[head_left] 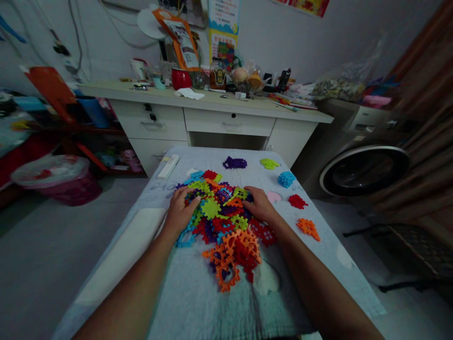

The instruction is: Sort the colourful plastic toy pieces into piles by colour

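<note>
A heap of toothed plastic building pieces (211, 208) in lime, red, blue, purple and orange lies on the cloth-covered table. My left hand (180, 210) rests against the heap's left side, thumb and fingers apart. On the opposite side, my right hand (261, 204) touches the heap with its fingers spread; the fingertips are partly hidden among pieces. Orange pieces (226, 276) spill toward me. Beyond and to the right sit small single-colour groups: purple pieces (235, 163), lime pieces (270, 164), blue pieces (286, 179), red pieces (297, 201) and orange pieces (308, 228).
A white oblong box (168, 167) lies at the table's far left. Behind stands a white drawer desk (230, 120) with jars and a red mug (181, 79). A washing machine (364, 156) is at right, a pink bin (62, 182) on the left.
</note>
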`<state>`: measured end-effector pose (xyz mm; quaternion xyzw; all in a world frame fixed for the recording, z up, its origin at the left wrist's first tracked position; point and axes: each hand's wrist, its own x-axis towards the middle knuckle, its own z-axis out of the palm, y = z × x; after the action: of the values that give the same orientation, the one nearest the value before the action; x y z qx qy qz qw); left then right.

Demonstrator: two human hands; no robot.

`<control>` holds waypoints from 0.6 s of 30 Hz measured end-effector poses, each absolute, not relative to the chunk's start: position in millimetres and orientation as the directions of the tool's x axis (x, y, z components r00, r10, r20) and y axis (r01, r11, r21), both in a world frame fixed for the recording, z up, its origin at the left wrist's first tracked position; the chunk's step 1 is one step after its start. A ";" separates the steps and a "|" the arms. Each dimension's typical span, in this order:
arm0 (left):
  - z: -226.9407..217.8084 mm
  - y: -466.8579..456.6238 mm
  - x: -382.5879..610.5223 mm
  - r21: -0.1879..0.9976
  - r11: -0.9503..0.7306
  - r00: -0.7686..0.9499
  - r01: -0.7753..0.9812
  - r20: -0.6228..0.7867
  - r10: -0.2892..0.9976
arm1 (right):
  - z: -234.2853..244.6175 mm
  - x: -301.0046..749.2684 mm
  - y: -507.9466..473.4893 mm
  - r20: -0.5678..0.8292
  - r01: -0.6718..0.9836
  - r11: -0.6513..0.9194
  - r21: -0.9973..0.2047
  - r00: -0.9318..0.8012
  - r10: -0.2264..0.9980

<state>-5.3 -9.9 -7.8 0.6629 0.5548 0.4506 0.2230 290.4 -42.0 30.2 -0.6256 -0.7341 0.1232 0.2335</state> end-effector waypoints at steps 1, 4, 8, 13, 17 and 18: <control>-7.9 -9.8 -5.4 0.796 -0.285 -0.023 0.534 0.351 0.936 | 27.9 289.7 -40.9 0.180 0.858 0.183 -0.479 -0.108 0.978; -8.3 -9.4 -5.6 0.796 -0.285 -0.031 0.533 0.356 0.934 | 24.3 287.9 -39.2 0.171 0.852 0.180 -0.492 -0.108 0.979; -9.2 -9.0 -5.4 0.792 -0.290 -0.027 0.537 0.360 0.933 | 23.0 286.4 -40.6 0.242 0.844 0.194 -0.501 -0.079 0.967; -9.6 -9.0 -5.3 0.791 -0.283 -0.031 0.543 0.355 0.934 | 23.4 291.8 -40.0 0.334 0.835 0.160 -0.526 0.030 0.942; -9.1 -9.1 -5.2 0.791 -0.281 -0.030 0.544 0.354 0.935 | 24.7 305.4 -22.3 0.340 0.806 0.128 -0.578 0.095 0.936; -9.0 -9.1 -5.2 0.791 -0.282 -0.031 0.543 0.355 0.934 | 24.9 310.1 -14.3 0.339 0.795 0.125 -0.593 0.106 0.935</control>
<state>-5.2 -9.1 -9.0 0.6614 0.5585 0.4514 0.2166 310.1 -14.3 24.9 -0.6540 -0.6613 0.0985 0.3540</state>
